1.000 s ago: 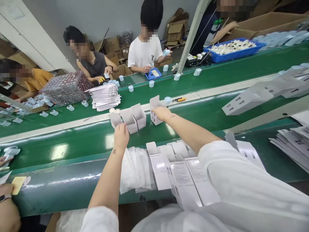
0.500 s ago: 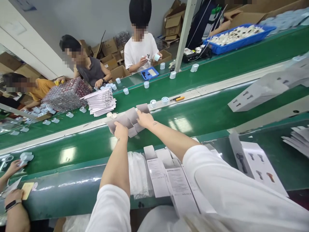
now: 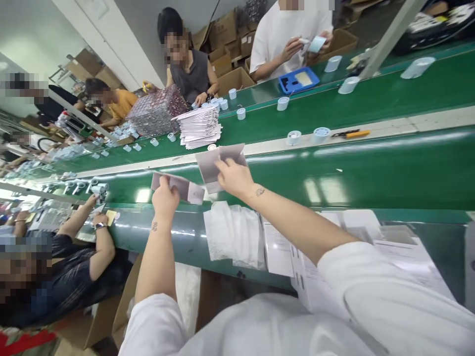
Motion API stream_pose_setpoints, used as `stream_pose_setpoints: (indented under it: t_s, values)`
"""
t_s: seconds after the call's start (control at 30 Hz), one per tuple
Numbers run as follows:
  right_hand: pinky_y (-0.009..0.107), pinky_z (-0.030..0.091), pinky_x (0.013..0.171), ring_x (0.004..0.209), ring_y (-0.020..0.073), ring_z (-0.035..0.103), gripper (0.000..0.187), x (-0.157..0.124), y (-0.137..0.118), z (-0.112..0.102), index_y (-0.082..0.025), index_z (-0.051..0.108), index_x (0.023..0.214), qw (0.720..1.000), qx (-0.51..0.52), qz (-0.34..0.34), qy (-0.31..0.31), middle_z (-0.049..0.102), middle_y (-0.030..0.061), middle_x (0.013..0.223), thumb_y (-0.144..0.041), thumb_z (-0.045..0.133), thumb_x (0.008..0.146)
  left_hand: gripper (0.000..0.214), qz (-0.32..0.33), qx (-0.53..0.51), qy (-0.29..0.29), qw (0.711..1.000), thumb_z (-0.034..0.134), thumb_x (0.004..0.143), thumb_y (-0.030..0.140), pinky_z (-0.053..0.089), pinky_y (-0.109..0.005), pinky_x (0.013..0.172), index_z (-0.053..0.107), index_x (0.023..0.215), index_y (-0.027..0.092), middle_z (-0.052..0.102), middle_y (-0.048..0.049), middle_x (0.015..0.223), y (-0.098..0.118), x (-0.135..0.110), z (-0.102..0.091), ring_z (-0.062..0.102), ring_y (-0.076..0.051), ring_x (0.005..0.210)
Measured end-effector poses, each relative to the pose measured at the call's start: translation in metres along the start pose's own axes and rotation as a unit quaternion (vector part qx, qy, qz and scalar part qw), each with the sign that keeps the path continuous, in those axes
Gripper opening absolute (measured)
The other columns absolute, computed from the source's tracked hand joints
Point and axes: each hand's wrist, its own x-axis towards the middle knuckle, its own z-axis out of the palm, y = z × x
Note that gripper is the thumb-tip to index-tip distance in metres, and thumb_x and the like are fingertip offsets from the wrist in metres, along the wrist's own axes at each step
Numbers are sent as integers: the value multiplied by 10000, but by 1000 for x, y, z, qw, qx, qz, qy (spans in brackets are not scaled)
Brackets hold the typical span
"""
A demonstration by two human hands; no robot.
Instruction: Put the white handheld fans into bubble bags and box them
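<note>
Left hand (image 3: 165,198), fingers curled, grips the left box (image 3: 184,189) jutting to its right, fingertips hard to make out. Right hand (image 3: 235,178) pinches the right box (image 3: 208,170) beyond its knuckles, half hiding a disc (image 3: 212,147); nearer the body, the sleeve (image 3: 356,272) covers some cartons (image 3: 278,249).

Over near belt (image 3: 401,168), carton (image 3: 184,187) in left hand (image 3: 165,199) sits left of second carton (image 3: 208,172) in right hand (image 3: 235,179); plastic bags (image 3: 233,232) on front ledge (image 3: 128,231), further cartons (image 3: 279,253) right of them; on rail (image 3: 408,121) behind, cup-shaped parts (image 3: 321,134) left of hand tool (image 3: 356,134); paper stack (image 3: 200,128) on far belt (image 3: 371,106).
</note>
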Motion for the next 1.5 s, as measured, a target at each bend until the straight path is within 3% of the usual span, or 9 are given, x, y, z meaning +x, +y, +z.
stream_pose_setpoints:
  t_s: [0.13, 0.27, 0.53, 0.8, 0.93, 1.07, 1.2, 1.4, 1.5]
  values:
    - [338, 473, 736, 927, 259, 612, 428, -8, -81, 44, -198, 479, 1306, 999, 31, -18, -28, 543, 132, 1158, -231, 356, 897, 370, -52, 14, -37, 998, 437, 857, 263, 471, -387, 740, 469, 1213, 170, 684, -142, 894, -97, -12, 28, 662, -317, 853]
    - [352, 490, 762, 949, 257, 620, 420, -17, -145, 95, -190, 460, 1304, 996, 38, -10, -86, 543, 136, 1158, -218, 353, 899, 382, -75, 0, -92, 993, 425, 859, 231, 472, -384, 763, 471, 1235, 174, 690, -164, 979, -154, -16, 64, 658, -317, 926]
    - [370, 506, 802, 970, 263, 637, 379, -40, -200, 158, -160, 448, 1278, 984, -19, 35, -173, 527, 156, 1155, -199, 392, 905, 375, -66, -25, -148, 987, 398, 873, 222, 479, -408, 752, 465, 1236, 153, 685, -189, 964, -201, -25, 87, 665, -329, 913]
    - [409, 496, 796, 944, 301, 637, 431, -43, -216, 148, -149, 388, 1341, 978, -33, 53, -198, 555, 181, 1129, -344, 387, 956, 390, -57, -179, -33, 982, 516, 849, 346, 478, -390, 847, 520, 1201, 178, 678, -128, 1049, -236, -52, 72, 645, -272, 961]
    - [388, 479, 839, 1009, 284, 587, 441, -88, -211, 124, -126, 426, 1339, 987, -6, -68, -143, 553, 183, 1140, -305, 442, 936, 266, -124, -322, 71, 936, 483, 868, 369, 482, -281, 826, 592, 1017, 177, 673, -46, 900, -278, -124, 103, 634, -166, 835]
    - [329, 487, 775, 833, 205, 597, 311, -149, -174, 135, -156, 632, 1031, 958, 36, -230, -169, 624, 108, 909, -275, 352, 960, 158, -279, -289, -152, 903, 450, 820, 174, 505, -280, 765, 595, 883, 163, 637, -30, 750, -296, -231, 173, 635, -166, 761]
    - [585, 361, 967, 1166, 366, 499, 337, -181, -103, 183, -163, 636, 1147, 950, -72, -179, -245, 600, 178, 1207, -326, 492, 890, 326, -305, -243, -236, 890, 533, 718, 56, 490, -323, 876, 588, 1024, 153, 664, -102, 993, -274, -310, 237, 636, -212, 982]
    - [768, 66, 975, 1389, 467, 141, 437, -193, -18, 202, -229, 598, 1264, 950, -160, -41, -264, 449, 154, 1428, -379, 516, 863, 859, -309, -101, -353, 877, 739, 678, 317, 390, -550, 996, 309, 1407, 169, 213, -233, 1518, -263, -327, 305, 229, -410, 1391]
    - [795, 112, 933, 1371, 499, 148, 478, -197, -9, 196, -198, 564, 1310, 948, -177, 3, -266, 408, 179, 1452, -418, 459, 899, 717, -277, -67, -382, 879, 684, 743, 325, 417, -567, 952, 374, 1380, 211, 211, -214, 1525, -277, -324, 319, 240, -420, 1381]
